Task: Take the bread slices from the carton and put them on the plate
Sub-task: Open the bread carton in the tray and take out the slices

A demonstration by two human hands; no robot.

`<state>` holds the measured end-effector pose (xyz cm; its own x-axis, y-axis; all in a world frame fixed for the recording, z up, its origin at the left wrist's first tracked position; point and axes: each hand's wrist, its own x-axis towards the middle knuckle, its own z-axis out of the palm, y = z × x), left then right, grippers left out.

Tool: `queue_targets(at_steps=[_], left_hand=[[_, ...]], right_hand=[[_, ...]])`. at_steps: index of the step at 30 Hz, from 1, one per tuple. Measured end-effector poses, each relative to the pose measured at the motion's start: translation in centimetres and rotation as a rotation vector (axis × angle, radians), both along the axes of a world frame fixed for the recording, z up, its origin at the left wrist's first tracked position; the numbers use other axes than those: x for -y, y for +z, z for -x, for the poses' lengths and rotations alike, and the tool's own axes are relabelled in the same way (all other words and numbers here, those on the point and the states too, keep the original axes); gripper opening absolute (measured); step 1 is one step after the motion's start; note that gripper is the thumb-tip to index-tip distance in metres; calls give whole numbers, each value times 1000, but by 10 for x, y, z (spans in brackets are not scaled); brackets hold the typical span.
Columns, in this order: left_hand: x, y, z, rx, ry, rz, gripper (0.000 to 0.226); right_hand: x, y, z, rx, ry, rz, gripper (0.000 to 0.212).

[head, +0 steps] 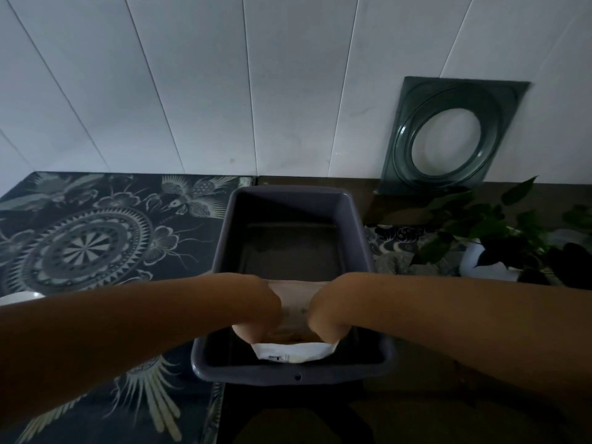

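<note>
A dark purple plastic carton (290, 200) stands in the middle of the table, its far half bare. In its near half lies a bag of bread (293, 352), white plastic with brown slices showing at the top. My left hand (256, 310) grips the bag's left side and my right hand (326, 312) grips its right side, both reaching down into the carton. My fingers are hidden behind the bag. A white plate edge (20, 298) peeks out at the far left, mostly covered by my left forearm.
A square green glass dish (448, 136) leans against the white panelled wall at the back right. A leafy potted plant (499, 238) in a white pot stands at the right. A dark patterned cloth (86, 241) covers the table's left side.
</note>
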<state>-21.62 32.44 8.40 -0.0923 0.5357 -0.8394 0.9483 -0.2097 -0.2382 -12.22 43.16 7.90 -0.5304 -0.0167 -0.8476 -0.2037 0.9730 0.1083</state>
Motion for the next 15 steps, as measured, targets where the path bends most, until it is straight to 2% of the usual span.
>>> queue_targets(at_steps=[1,4,5,7,10,11,12,14,15], left_hand=[[1,1,2,60,24,-40,30],[16,7,8,236,99,-197,34],[23,9,12,291,100,-267,36],[37,5,20,359,59,-439,50],[55,-5,29,337,-85,-621,56],[59,-10,31,327,-94,-651,55],[61,-12,31,319,-94,-678,52],[69,-18,32,332,-74,-740,41],[69,-20,30,348,-81,-766,38]], right_hand=[[-2,0,2,-8,-42,37,17],[0,8,4,-64,-152,80,10],[1,8,8,-96,-183,99,19],[7,7,20,-123,-243,99,19],[21,-9,38,-87,-307,119,15],[27,-16,39,-107,-319,125,22],[30,-24,37,-180,-380,154,23],[37,-42,34,-293,-409,185,7],[38,-44,32,-275,-365,188,16]])
